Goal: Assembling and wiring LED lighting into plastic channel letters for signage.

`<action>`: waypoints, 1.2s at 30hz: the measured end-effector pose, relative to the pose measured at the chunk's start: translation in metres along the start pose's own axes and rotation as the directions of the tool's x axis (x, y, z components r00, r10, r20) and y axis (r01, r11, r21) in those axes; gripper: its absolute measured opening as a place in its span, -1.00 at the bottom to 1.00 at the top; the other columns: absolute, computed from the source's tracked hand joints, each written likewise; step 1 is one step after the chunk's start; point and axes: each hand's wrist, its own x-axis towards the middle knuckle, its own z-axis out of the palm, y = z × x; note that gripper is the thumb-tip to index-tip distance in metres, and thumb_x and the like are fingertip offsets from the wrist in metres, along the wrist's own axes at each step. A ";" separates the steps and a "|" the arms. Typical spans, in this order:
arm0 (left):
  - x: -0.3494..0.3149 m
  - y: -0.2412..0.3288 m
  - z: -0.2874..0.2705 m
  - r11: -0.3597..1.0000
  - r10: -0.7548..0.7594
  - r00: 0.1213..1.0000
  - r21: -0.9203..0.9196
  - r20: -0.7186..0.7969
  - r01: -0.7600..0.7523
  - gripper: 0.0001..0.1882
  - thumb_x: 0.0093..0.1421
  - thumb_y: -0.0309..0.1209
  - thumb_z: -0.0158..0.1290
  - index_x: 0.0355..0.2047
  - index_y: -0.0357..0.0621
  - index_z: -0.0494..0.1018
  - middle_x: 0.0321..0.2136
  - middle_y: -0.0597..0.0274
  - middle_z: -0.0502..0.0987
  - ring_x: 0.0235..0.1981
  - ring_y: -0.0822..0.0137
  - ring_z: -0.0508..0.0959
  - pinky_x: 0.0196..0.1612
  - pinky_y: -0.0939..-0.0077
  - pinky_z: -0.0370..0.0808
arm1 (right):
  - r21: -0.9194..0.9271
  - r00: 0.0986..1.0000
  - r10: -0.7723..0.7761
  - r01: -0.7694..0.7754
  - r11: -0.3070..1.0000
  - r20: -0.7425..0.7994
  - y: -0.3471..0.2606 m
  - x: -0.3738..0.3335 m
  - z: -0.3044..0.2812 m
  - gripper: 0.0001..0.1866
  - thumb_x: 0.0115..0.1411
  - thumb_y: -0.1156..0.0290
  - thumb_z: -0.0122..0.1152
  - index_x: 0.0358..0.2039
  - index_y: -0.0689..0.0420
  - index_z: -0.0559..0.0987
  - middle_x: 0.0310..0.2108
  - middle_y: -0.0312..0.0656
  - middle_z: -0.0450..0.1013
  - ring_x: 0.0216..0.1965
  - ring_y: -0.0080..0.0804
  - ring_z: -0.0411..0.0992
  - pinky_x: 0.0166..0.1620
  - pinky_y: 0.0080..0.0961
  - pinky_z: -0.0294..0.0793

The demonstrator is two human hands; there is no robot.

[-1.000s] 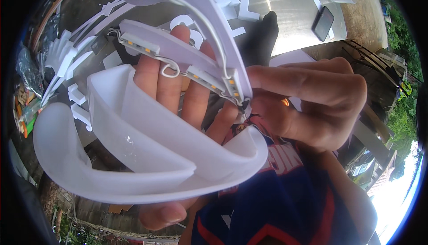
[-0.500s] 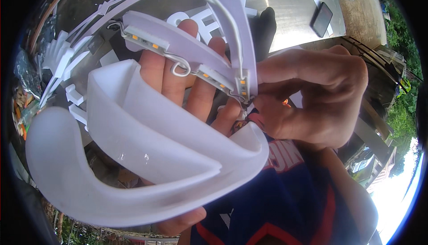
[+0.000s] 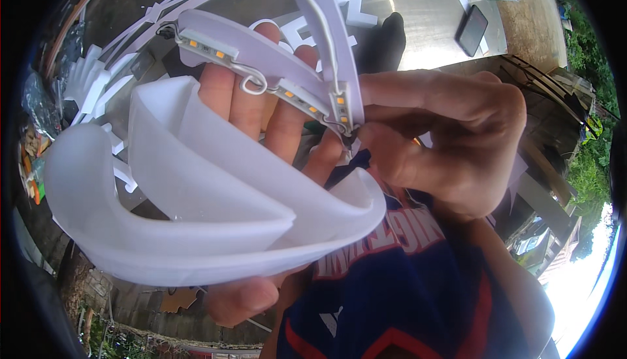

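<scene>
My left hand point(image 3: 284, 124) is closed around a white hollow plastic letter shell point(image 3: 202, 182). Its fingers show behind the shell's upper side, and its thumb supports it from below. The shell's open channel, with raised walls, faces up toward me. From the right, my right hand point(image 3: 450, 140) pinches the corner of a pale lavender backing panel point(image 3: 261, 48) between thumb and forefinger. Small LED modules point(image 3: 299, 99) with orange chips sit along this panel, joined by a looped white wire point(image 3: 253, 83). The panel stands apart above the shell. Dark wire ends show at the pinched corner.
Beyond my hands is a shiny metal tabletop point(image 3: 424, 6) with white cut letters point(image 3: 358, 6) and a dark phone point(image 3: 471, 30). White plastic pieces point(image 3: 98, 88) pile up at the left beside a clear plastic bag point(image 3: 40, 107). Greenery is at the right.
The shell has tilted, with its near edge rising and more of its outer wall showing. Both hands and the LED panel have shifted slightly left. My grips look the same.
</scene>
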 end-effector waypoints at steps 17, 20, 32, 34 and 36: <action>0.025 -0.030 0.019 0.849 0.127 0.877 0.508 -0.464 0.146 0.12 -0.07 0.16 -0.17 0.27 -0.44 -0.30 0.14 -0.57 -0.01 0.17 -0.24 0.23 0.10 0.15 0.44 | -0.136 0.977 -0.149 0.169 0.976 0.150 0.012 0.011 -0.009 -0.63 -0.08 0.70 0.17 -0.17 0.51 0.51 -0.36 0.16 0.54 -0.39 -0.25 0.59 -0.33 -0.54 0.57; 0.033 -0.055 0.035 0.732 0.390 0.724 0.668 -0.569 0.131 0.07 -0.06 0.13 -0.19 0.27 -0.44 -0.22 0.05 -0.60 0.16 0.08 -0.29 0.33 0.11 0.09 0.40 | -0.125 0.918 -0.338 0.368 0.921 0.208 0.018 0.017 -0.008 -0.67 0.03 0.66 0.17 -0.16 0.53 0.50 -0.32 0.21 0.53 -0.49 -0.30 0.57 -0.40 -0.57 0.54; 0.026 -0.047 0.007 0.937 0.346 0.933 -0.006 -0.101 -0.348 0.00 -0.14 -0.08 -0.05 0.25 -0.39 -0.10 -0.03 -0.53 0.28 -0.06 -0.20 0.43 -0.01 0.10 0.45 | -0.166 0.957 -0.154 0.199 0.966 0.247 0.020 0.010 -0.004 -0.60 0.19 0.35 0.15 -0.06 0.40 0.49 -0.35 0.03 0.53 -0.36 -0.37 0.49 -0.28 -0.51 0.43; 0.021 -0.043 0.008 0.945 0.326 0.940 0.007 -0.097 -0.327 -0.05 -0.13 -0.14 -0.05 0.24 -0.41 -0.07 -0.02 -0.48 0.29 -0.03 -0.17 0.42 0.01 0.11 0.43 | -0.164 0.972 -0.123 0.157 0.974 0.201 0.019 0.008 -0.002 -0.59 0.19 0.35 0.15 -0.05 0.39 0.49 -0.38 0.00 0.52 -0.37 -0.39 0.48 -0.29 -0.52 0.41; 0.015 -0.035 0.006 0.963 0.249 0.947 0.152 -0.201 -0.221 -0.09 -0.12 -0.19 -0.06 0.23 -0.42 -0.05 -0.02 -0.43 0.29 0.00 -0.15 0.39 0.04 0.12 0.40 | -0.158 0.978 -0.113 0.141 0.977 0.178 0.019 0.006 0.000 -0.59 0.18 0.35 0.14 -0.04 0.38 0.49 -0.41 -0.04 0.50 -0.39 -0.42 0.46 -0.30 -0.54 0.38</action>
